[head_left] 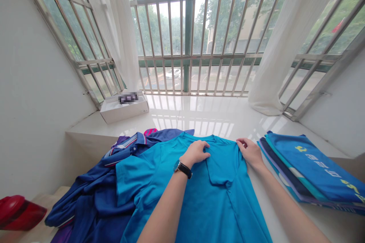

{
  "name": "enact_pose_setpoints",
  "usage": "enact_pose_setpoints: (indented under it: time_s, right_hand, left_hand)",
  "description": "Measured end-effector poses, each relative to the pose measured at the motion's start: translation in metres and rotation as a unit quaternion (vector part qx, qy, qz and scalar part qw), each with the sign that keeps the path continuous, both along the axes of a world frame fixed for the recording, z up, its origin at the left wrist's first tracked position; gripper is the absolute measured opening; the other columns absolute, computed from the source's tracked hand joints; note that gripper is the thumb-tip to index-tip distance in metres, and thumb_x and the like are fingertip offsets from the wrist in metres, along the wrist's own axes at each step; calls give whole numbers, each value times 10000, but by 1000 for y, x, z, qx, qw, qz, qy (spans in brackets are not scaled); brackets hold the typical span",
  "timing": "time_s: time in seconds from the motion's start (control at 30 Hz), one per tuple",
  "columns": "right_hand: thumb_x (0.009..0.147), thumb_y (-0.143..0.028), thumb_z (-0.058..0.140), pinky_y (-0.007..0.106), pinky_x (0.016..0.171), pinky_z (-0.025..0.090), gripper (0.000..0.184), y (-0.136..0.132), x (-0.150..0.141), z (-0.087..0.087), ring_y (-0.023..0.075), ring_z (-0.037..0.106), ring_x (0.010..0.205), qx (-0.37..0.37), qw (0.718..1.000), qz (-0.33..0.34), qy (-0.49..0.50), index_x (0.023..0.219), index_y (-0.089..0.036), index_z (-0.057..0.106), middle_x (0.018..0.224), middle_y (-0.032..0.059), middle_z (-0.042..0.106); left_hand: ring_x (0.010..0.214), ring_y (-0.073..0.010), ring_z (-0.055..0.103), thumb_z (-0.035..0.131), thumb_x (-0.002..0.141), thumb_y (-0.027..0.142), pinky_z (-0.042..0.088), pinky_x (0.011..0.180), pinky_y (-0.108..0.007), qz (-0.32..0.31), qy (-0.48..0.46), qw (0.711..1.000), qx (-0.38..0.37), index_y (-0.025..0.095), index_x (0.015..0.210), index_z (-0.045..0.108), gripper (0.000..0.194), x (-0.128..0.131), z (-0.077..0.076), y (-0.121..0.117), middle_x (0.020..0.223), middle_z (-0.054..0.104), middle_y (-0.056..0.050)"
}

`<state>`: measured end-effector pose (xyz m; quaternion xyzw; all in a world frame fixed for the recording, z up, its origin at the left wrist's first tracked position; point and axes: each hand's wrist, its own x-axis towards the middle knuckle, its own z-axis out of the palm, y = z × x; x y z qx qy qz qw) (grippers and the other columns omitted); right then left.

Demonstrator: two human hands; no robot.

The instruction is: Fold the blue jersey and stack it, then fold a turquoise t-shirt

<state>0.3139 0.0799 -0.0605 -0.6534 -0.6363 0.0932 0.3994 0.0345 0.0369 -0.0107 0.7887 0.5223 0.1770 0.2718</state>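
The teal short-sleeved shirt (219,205) is spread flat under both grips, on the white window ledge (205,121). The left hand (195,153) is lightly closed, its fingers curled into the cloth near the neck; the right hand (251,153) is clenched on the shirt's far edge, and a fold is raised in the cloth between them. A folded stack of blue garments (310,171) is placed just right of the right grip, and that part can be judged finished. A loose heap of navy shirts (91,193) is left bunched, unfolded, left of the left grip. Beyond both grips, a white box (124,112) is set on the ledge.
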Motion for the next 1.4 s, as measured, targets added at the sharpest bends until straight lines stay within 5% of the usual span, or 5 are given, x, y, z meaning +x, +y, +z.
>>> enact_pose_setpoints:
  time_s: [1.4]
  right_hand:
    - [736,-490,484,336,675,472,359,0,0,0,207,609,655,5,1000,-1,6,802,-212,702,781,71,731]
  left_hand:
    - [942,-225,656,665,790,265,518,866,-302,5,1,1000,-2,187,1206,666,423,0,2,-1,1157,675,-71]
